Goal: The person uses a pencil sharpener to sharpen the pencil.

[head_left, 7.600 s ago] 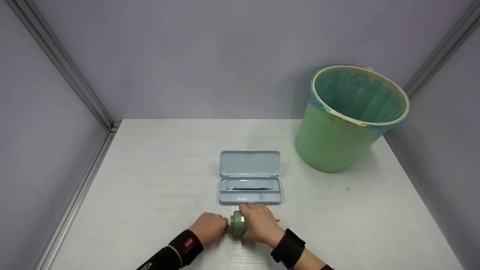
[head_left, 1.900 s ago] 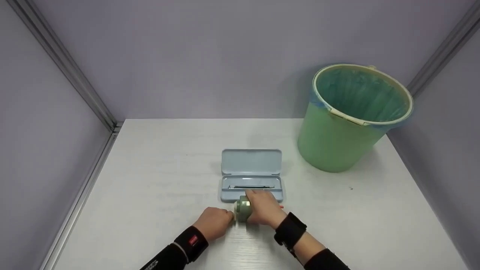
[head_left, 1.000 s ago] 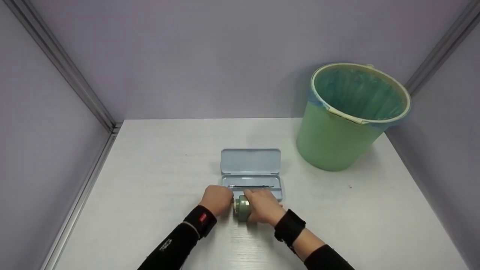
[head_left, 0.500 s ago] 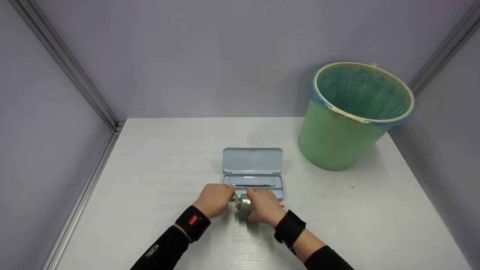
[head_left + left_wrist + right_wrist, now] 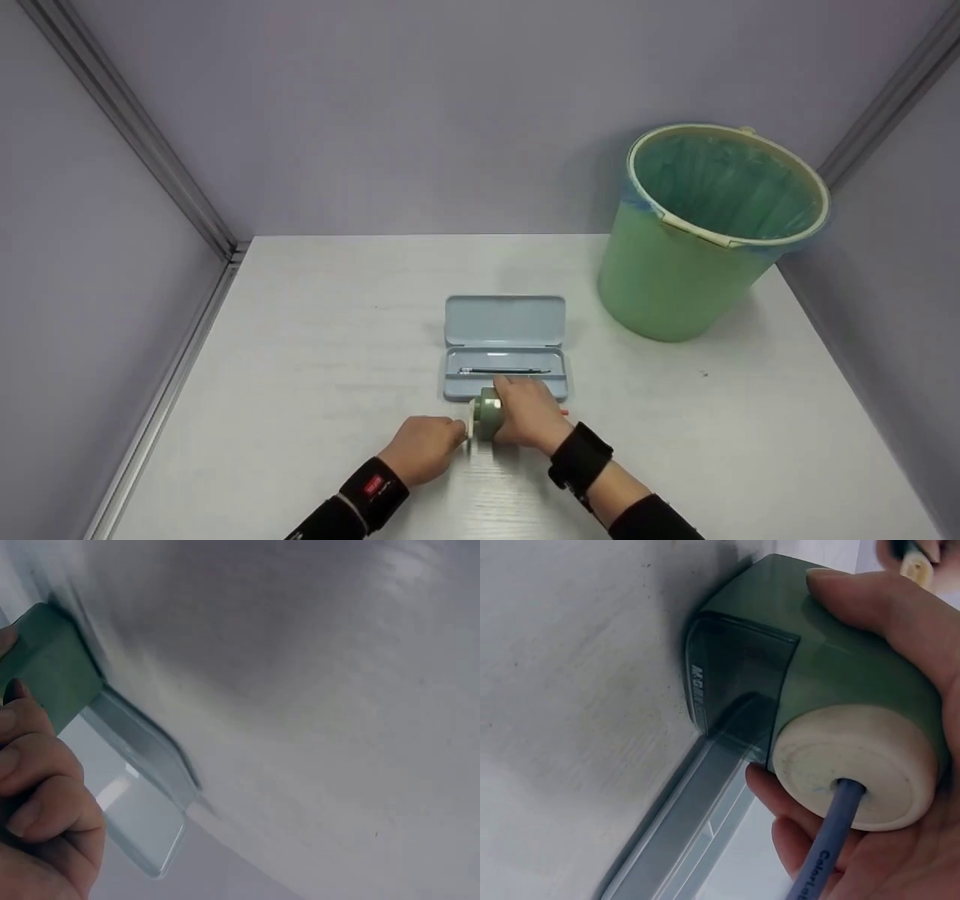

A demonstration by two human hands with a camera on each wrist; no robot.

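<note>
My right hand (image 5: 532, 416) grips the body of a green crank pencil sharpener (image 5: 487, 414) lying near the front of the case. A coloured pencil (image 5: 831, 840), blue-purple with printed lettering in the right wrist view, sticks into the hole of the sharpener's cream round face (image 5: 855, 765). In the head view its far end shows red beyond my right hand. My left hand (image 5: 424, 450), fingers curled, holds the crank handle (image 5: 917, 568) on the sharpener's left side. The left wrist view shows those curled fingers (image 5: 52, 799) beside the green body, the handle itself hidden there.
A light blue pencil case (image 5: 505, 321) lies with its lid up just behind the sharpener, a dark pencil (image 5: 505, 370) inside it. At the back right stands a green lined bin (image 5: 667, 285). Panels enclose the white table (image 5: 322, 322) on the left, back and right.
Over the last second my left hand has gone from beside the case down toward me, turning the crank. My right hand and the sharpener stay nearly still; earlier they were slightly nearer me.
</note>
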